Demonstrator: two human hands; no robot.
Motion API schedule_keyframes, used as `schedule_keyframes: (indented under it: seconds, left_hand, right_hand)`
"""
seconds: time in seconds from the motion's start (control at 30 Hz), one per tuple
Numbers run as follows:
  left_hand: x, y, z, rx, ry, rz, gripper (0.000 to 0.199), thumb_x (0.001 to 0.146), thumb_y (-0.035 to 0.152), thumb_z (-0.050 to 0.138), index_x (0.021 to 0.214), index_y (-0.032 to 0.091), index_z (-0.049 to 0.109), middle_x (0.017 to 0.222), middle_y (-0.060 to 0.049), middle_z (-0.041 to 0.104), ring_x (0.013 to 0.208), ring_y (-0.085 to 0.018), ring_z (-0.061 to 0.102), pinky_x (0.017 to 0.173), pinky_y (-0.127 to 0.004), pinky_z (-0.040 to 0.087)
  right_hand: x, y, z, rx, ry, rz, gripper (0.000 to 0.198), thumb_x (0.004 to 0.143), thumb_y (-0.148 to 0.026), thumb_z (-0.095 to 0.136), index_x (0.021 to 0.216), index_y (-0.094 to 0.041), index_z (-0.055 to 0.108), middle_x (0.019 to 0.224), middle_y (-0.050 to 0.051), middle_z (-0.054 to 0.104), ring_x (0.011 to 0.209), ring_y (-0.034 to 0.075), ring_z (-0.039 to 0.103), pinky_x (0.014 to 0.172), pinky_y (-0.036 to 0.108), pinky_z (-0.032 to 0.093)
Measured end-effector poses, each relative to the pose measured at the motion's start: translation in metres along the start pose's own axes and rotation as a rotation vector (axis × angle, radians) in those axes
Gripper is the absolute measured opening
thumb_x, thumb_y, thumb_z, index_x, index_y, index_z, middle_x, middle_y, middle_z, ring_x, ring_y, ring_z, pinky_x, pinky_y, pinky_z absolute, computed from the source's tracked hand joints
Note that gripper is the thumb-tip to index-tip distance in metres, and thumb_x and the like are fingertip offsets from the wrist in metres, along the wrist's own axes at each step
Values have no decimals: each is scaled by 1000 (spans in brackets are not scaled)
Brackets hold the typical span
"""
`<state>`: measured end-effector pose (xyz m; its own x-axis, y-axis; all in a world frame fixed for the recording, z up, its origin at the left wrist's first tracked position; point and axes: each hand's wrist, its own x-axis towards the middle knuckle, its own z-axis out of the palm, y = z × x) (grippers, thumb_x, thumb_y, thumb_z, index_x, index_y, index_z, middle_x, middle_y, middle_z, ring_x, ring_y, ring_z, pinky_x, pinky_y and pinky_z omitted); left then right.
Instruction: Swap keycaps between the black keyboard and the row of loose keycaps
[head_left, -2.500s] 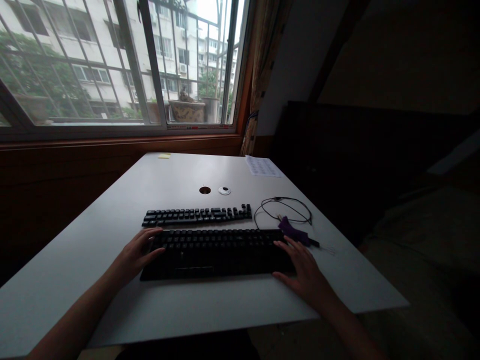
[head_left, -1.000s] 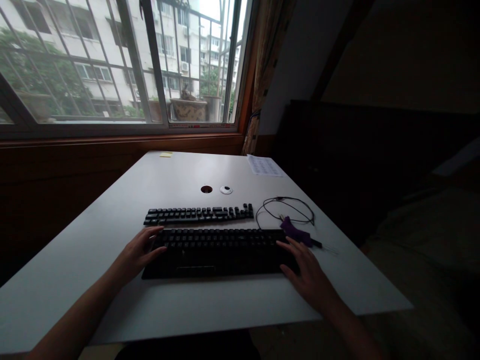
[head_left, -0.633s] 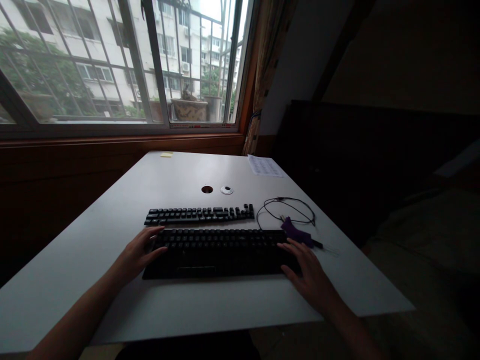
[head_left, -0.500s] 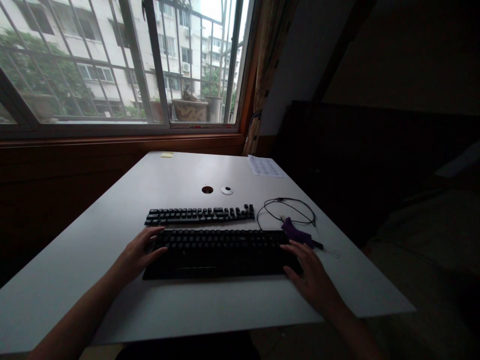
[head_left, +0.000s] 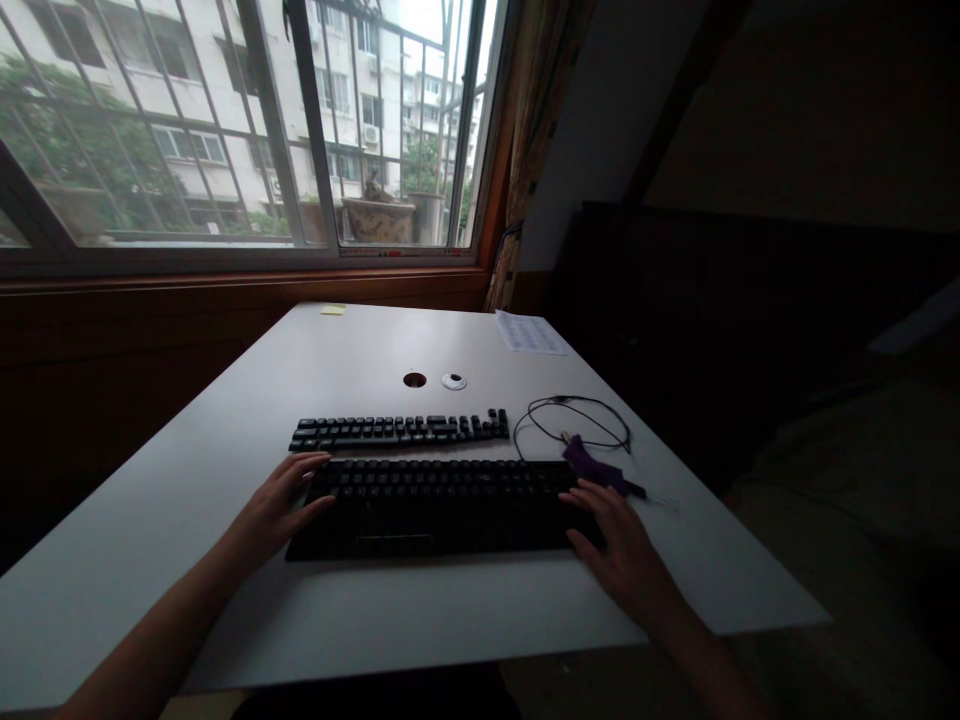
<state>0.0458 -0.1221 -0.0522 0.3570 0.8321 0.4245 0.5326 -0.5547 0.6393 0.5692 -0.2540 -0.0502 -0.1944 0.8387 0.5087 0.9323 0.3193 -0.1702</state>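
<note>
A black keyboard [head_left: 450, 520] with a wide palm rest lies on the white table. My left hand [head_left: 277, 500] is at its left end, thumb over the edge and fingers stretched towards the back corner, apart from the thumb. At the right end, my right hand [head_left: 611, 535] rests with spread fingers on the keys and the thumb lower, by the palm rest. Both hands touch the keyboard without visibly closing around it. Just behind lies a set of loose black keycaps [head_left: 397, 430] in keyboard-like rows.
Right of the keyboard are a coiled black cable [head_left: 577, 400] and a purple cloth-like item [head_left: 592, 467] with a thin wire tool [head_left: 664, 500] beside it. Farther back are a round hole [head_left: 415, 380], its white cover [head_left: 454, 381], printed paper [head_left: 531, 333] and a yellow note [head_left: 333, 310].
</note>
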Motion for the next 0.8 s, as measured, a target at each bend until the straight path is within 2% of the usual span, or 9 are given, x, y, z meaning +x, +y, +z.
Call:
schedule_keyframes:
  seconds: [0.17, 0.33, 0.47, 0.63, 0.8]
  left_hand:
    - [0, 2, 0, 25, 5, 3, 47, 93, 51, 65, 134, 31, 57, 134, -8, 60, 126, -30, 62, 104, -50, 57]
    - [0, 2, 0, 31, 2, 9, 47, 94, 51, 64, 135, 31, 56, 134, -7, 59, 124, -28, 63, 104, -46, 58]
    - [0, -1, 0, 46, -4, 23, 47, 94, 49, 64, 136, 30, 55, 135, -7, 58, 125, -28, 62, 104, -45, 57]
    - [-1, -3, 0, 47, -12, 29, 47, 94, 49, 65, 136, 31, 55, 136, -7, 57, 126, -28, 61, 103, -47, 58]
    - [-1, -2, 0, 52, -10, 37, 46, 95, 48, 64, 137, 31, 53, 136, -7, 56, 125, -28, 62, 102, -46, 59]
  right_hand:
    - [0, 0, 0, 7, -55, 14, 59, 100, -37, 56, 154, -31, 33, 153, 9, 51, 147, 31, 42, 121, 63, 32]
    - [0, 0, -1, -1, -28, 15, 53, 100, -38, 55, 150, -32, 39, 151, 9, 53, 144, 30, 46, 122, 62, 32]
    - [-1, 1, 1, -19, -70, 28, 58, 101, -39, 55, 154, -31, 35, 157, 10, 47, 148, 31, 40, 122, 61, 31]
    - [-1, 4, 2, 6, -21, 11, 55, 100, -40, 56, 151, -31, 39, 149, 9, 55, 144, 31, 46, 121, 61, 32]
    - [0, 3, 1, -4, -46, 14, 60, 100, -40, 56, 155, -30, 34, 153, 9, 52, 147, 32, 43, 120, 61, 33]
